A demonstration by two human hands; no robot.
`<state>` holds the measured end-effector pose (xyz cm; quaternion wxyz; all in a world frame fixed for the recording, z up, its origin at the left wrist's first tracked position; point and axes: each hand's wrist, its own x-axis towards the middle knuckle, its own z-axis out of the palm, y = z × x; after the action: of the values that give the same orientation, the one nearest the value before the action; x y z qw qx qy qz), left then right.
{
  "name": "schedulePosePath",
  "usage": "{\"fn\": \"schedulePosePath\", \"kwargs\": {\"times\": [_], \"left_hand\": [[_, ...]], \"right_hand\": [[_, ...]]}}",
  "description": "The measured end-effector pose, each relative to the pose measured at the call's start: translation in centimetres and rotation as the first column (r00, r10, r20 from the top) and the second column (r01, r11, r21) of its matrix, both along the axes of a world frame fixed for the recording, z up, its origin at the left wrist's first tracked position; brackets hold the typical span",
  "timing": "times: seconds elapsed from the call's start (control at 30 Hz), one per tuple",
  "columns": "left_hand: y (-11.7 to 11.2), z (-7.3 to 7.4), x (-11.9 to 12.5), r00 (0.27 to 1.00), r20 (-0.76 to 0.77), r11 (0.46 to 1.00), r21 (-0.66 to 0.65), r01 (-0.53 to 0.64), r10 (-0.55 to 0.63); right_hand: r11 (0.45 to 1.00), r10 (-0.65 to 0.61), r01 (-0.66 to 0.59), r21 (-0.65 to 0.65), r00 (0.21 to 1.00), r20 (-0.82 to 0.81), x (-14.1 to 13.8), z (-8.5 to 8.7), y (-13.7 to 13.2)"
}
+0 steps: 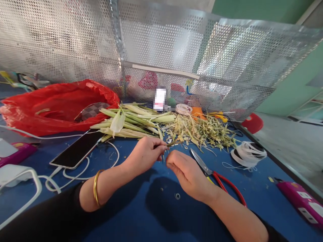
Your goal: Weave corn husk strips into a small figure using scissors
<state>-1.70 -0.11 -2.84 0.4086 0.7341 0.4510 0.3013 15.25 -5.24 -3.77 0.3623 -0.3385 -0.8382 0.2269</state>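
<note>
My left hand (pixel 145 153), a gold bangle on its wrist, pinches a thin greenish-brown plant sprig (pixel 175 143) between thumb and fingertips. The sprig points right, with short stem ends showing below the fingers. Close beside it, my right hand (pixel 186 173) is closed with its fingers curled under; what they grip is hidden. Behind my hands lie pale green corn husks (pixel 141 119) in a bundle, and right of those a pile of small dried sprigs (pixel 213 131). Scissors (pixel 202 163) with red handles lie partly under my right wrist.
A red plastic bag (pixel 58 101) stands open at left, a smartphone (pixel 78 149) and white cables before it. A roll of white string (pixel 248 154) sits at right, near a purple power strip (pixel 300 201). A perforated metal screen (pixel 161 47) closes off the back of the blue table (pixel 121 215).
</note>
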Motion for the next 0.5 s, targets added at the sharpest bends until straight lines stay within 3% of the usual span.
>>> {"fn": "schedulePosePath", "kwargs": {"times": [0.13,0.27,0.4,0.5], "left_hand": [[0.0,0.2,0.0,0.997,-0.072,0.997,0.071,-0.018,0.023],[-0.1,0.6,0.2,0.976,-0.216,0.98,0.201,0.007,0.038],[-0.5,0.6,0.3,0.923,-0.381,0.928,0.323,0.187,-0.054],[-0.8,0.4,0.3,0.85,-0.499,0.87,0.328,0.368,-0.171]], "right_hand": [[0.993,0.0,-0.012,0.117,0.995,0.096,-0.2,0.2,-0.3],[0.996,-0.015,0.008,0.093,0.996,0.084,-0.1,0.6,-0.5],[0.998,-0.051,0.052,-0.037,0.998,0.025,0.4,1.4,-0.6],[0.977,-0.057,0.056,-0.206,0.998,-0.001,1.1,2.1,-0.3]]}}
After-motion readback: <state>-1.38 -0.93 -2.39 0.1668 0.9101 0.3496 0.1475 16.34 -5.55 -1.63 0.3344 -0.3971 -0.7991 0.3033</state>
